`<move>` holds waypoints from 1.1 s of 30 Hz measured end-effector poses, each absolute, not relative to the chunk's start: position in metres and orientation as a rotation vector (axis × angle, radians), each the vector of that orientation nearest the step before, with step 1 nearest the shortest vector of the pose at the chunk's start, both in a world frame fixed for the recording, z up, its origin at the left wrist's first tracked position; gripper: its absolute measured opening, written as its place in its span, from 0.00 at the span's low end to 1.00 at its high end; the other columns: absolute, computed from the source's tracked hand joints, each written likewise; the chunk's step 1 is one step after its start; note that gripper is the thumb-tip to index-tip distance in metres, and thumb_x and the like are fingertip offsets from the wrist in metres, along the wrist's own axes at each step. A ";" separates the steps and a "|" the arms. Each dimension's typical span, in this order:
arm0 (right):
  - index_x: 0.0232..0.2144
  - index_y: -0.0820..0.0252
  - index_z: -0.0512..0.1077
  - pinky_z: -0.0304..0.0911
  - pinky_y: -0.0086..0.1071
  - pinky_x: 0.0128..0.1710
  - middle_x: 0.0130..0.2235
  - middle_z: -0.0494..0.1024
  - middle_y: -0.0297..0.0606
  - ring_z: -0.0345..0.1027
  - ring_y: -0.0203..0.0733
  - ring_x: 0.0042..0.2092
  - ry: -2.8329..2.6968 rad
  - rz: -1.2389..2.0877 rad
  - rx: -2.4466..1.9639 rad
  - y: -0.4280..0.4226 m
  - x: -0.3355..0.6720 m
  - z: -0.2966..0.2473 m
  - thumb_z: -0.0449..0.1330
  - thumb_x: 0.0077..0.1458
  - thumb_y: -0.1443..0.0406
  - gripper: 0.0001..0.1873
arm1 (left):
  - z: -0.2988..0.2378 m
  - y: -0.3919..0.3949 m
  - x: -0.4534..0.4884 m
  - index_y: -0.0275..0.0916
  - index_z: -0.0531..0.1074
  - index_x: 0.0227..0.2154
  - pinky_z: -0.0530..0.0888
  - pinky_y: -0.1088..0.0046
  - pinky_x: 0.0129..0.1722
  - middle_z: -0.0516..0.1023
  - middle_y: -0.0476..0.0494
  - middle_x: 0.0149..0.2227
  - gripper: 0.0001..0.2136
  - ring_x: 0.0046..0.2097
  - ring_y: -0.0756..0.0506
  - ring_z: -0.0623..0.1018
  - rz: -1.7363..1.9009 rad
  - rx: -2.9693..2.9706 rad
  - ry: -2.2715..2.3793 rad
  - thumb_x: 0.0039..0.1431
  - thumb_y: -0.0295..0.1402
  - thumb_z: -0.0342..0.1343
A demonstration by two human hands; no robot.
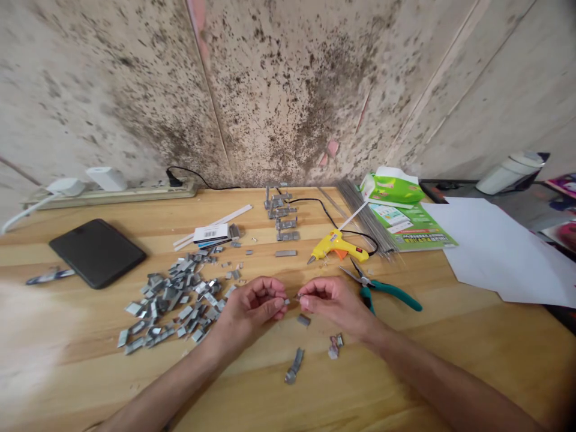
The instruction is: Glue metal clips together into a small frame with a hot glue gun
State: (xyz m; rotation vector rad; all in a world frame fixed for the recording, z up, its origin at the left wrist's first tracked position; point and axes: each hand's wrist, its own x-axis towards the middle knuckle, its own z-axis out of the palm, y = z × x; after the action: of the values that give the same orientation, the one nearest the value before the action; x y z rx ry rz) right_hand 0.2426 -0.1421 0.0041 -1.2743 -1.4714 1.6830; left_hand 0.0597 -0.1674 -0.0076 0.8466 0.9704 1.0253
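Observation:
My left hand (258,306) pinches a small grey metal piece (287,302) between thumb and forefinger. Facing it, my right hand (330,303) has thumb and fingertips pressed together on a tiny dark bit (297,296), too small to name. A narrow gap separates the two pinches. Beneath them lies a short metal staple strip (303,320). Closer to me are a bent metal piece with a round end (294,366) and a small metal assembly (335,346). A heap of staple-like metal strips (180,297) spreads left of my left hand.
A yellow glue gun (338,245) and green-handled pliers (382,288) lie right of centre. Small metal structures (281,216) stand behind. Thin rods (366,216), a tissue pack (391,186) and white paper (499,246) are at right; a black tablet (98,252) and power strip (148,191) at left.

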 end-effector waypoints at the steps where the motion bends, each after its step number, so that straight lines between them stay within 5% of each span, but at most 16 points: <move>1: 0.27 0.63 0.72 0.59 0.28 0.29 0.25 0.74 0.33 0.64 0.33 0.26 -1.477 1.673 -1.281 -0.141 0.243 0.003 0.61 0.41 0.63 0.08 | -0.007 -0.167 0.059 0.34 0.71 0.30 0.69 0.78 0.28 0.74 0.48 0.26 0.12 0.27 0.53 0.73 1.019 0.849 0.975 0.45 0.32 0.65; 10: 0.25 0.61 0.71 0.56 0.28 0.26 0.25 0.72 0.32 0.62 0.33 0.26 -1.621 1.485 -1.315 -0.140 0.243 0.001 0.59 0.43 0.65 0.05 | -0.017 -0.167 0.057 0.35 0.71 0.32 0.68 0.77 0.27 0.74 0.48 0.28 0.09 0.28 0.52 0.72 0.970 1.120 1.069 0.50 0.33 0.61; 13: 0.24 0.60 0.71 0.56 0.28 0.26 0.24 0.72 0.32 0.62 0.33 0.26 -1.645 1.439 -1.322 -0.140 0.243 0.000 0.58 0.43 0.66 0.03 | -0.020 -0.168 0.054 0.36 0.71 0.32 0.67 0.76 0.27 0.74 0.46 0.29 0.03 0.28 0.51 0.72 0.928 1.542 1.242 0.53 0.29 0.55; 19: 0.24 0.60 0.70 0.56 0.27 0.25 0.24 0.71 0.31 0.61 0.33 0.26 -1.688 1.402 -1.283 -0.137 0.246 -0.002 0.58 0.45 0.66 0.03 | -0.017 -0.169 0.052 0.39 0.72 0.35 0.68 0.68 0.39 0.73 0.42 0.39 0.09 0.40 0.45 0.71 0.909 2.400 1.332 0.52 0.23 0.51; 25: 0.24 0.60 0.70 0.56 0.27 0.26 0.24 0.71 0.31 0.62 0.33 0.26 -1.702 1.375 -1.289 -0.136 0.246 -0.003 0.57 0.45 0.66 0.03 | -0.008 -0.161 0.041 0.38 0.71 0.27 0.65 0.65 0.34 0.73 0.43 0.31 0.06 0.35 0.42 0.69 0.506 2.816 1.511 0.57 0.26 0.50; 28: 0.24 0.60 0.70 0.56 0.27 0.26 0.24 0.71 0.31 0.62 0.33 0.26 -1.700 1.378 -1.287 -0.136 0.246 -0.004 0.58 0.46 0.66 0.03 | -0.002 -0.156 0.032 0.36 0.71 0.32 0.64 0.62 0.35 0.73 0.39 0.34 0.06 0.37 0.40 0.68 0.488 2.806 1.863 0.57 0.25 0.49; 33: 0.25 0.60 0.70 0.57 0.27 0.26 0.24 0.71 0.31 0.62 0.33 0.26 -1.711 1.369 -1.258 -0.135 0.247 -0.006 0.58 0.46 0.65 0.04 | -0.004 -0.161 0.042 0.38 0.71 0.30 0.65 0.67 0.34 0.73 0.43 0.31 0.06 0.34 0.44 0.69 0.620 2.825 1.352 0.59 0.30 0.50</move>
State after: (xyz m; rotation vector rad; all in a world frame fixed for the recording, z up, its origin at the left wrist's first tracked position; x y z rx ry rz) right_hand 0.2466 -0.1351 -0.0059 -1.2583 -1.7110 1.3691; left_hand 0.0418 -0.1605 -0.0042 2.8251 1.3515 0.6202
